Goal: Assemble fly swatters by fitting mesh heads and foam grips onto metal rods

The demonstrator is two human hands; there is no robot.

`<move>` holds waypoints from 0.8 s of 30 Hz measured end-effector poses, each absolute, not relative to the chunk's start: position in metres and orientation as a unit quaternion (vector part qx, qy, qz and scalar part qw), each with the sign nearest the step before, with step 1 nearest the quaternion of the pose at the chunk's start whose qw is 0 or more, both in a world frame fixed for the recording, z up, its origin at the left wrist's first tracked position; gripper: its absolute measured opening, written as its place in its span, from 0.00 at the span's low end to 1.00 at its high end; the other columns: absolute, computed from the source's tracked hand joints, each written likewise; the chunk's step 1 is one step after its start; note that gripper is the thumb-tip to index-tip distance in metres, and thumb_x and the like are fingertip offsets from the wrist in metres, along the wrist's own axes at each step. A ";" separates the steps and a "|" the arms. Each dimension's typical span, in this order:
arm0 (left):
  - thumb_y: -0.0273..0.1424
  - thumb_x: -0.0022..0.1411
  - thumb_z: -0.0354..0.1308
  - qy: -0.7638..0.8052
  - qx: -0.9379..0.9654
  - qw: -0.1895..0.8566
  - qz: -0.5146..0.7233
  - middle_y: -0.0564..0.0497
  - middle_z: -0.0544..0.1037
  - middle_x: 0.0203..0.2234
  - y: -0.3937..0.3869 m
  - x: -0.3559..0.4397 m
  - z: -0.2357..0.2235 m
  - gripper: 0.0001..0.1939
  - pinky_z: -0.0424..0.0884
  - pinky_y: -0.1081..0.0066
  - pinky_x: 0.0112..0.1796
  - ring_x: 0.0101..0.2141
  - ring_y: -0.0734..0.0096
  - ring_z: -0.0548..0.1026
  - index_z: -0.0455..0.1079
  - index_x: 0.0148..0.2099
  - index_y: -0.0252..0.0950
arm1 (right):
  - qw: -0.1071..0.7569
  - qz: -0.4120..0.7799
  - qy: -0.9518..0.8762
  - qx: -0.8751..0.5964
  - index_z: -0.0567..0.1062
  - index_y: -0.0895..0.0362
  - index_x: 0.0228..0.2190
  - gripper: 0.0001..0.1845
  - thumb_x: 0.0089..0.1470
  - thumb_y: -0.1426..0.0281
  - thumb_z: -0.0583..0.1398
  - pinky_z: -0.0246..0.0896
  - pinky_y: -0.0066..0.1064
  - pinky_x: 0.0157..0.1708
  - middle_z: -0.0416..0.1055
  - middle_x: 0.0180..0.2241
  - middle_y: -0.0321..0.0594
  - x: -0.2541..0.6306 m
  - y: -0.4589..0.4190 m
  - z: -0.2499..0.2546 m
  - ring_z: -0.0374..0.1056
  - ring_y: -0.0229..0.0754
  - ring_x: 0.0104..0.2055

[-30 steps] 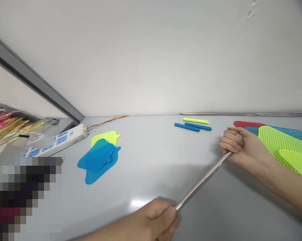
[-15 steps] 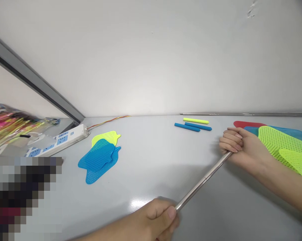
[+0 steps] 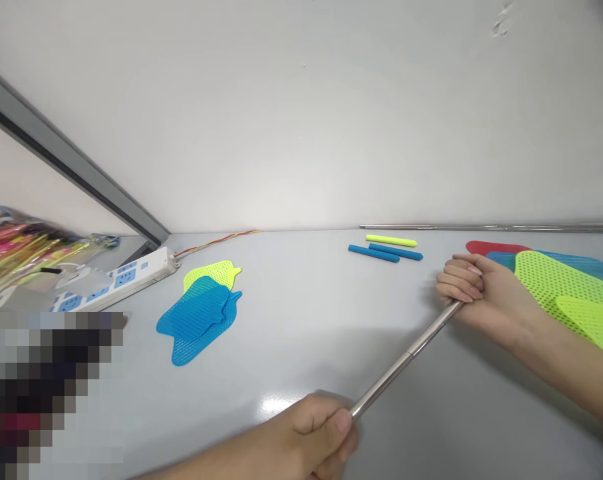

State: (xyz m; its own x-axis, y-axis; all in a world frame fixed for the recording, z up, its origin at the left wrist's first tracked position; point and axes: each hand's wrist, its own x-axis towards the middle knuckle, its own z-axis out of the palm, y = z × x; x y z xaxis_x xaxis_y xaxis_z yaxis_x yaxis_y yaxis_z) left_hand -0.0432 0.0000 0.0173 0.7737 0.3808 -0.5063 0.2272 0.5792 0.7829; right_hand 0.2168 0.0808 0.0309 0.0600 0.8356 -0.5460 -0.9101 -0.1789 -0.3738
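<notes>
A shiny metal telescopic rod [image 3: 406,358] runs slantwise between my two hands above the grey table. My left hand [image 3: 326,433] is closed round its lower, nearer end, thumb on top. The upper end disappears into the closed fist of my right hand [image 3: 464,280]. A joint line shows near the rod's middle. Beyond my right hand lie two blue handle grips [image 3: 374,253] and a yellow-green handle grip [image 3: 391,241]. Beside my right forearm are perforated fly swatter heads in yellow-green [image 3: 556,283], blue [image 3: 594,268] and red [image 3: 496,247].
At the left, blue fly swatter heads [image 3: 196,313] overlap a yellow-green one [image 3: 209,275]. A white power strip [image 3: 146,270] with plugs and wires stands farther left, near bagged colourful items [image 3: 31,250]. Thin metal rods [image 3: 481,228] lie along the wall. A pixelated patch hides the lower left corner.
</notes>
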 end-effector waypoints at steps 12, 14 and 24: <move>0.51 0.57 0.41 0.329 0.449 0.830 0.046 0.60 0.50 0.15 0.000 -0.043 0.017 0.23 0.42 0.73 0.19 0.17 0.82 0.48 0.50 0.24 0.35 | 0.632 0.683 0.057 -0.363 0.45 0.55 0.16 0.18 0.42 0.81 0.51 0.38 0.23 0.07 0.37 0.12 0.26 0.217 0.080 0.031 0.35 0.30 0.12; 0.51 0.57 0.41 0.327 0.450 0.829 0.047 0.60 0.50 0.15 0.000 -0.043 0.017 0.23 0.42 0.73 0.19 0.17 0.81 0.48 0.50 0.24 0.35 | 0.630 0.683 0.056 -0.365 0.45 0.55 0.16 0.18 0.42 0.81 0.51 0.38 0.23 0.07 0.38 0.11 0.26 0.218 0.079 0.030 0.35 0.30 0.12; 0.50 0.58 0.40 0.320 0.453 0.830 0.055 0.60 0.49 0.15 0.002 -0.042 0.016 0.23 0.43 0.73 0.19 0.16 0.81 0.48 0.50 0.24 0.36 | 0.634 0.682 0.052 -0.360 0.44 0.55 0.16 0.18 0.42 0.80 0.51 0.38 0.23 0.07 0.38 0.11 0.26 0.216 0.080 0.033 0.35 0.29 0.11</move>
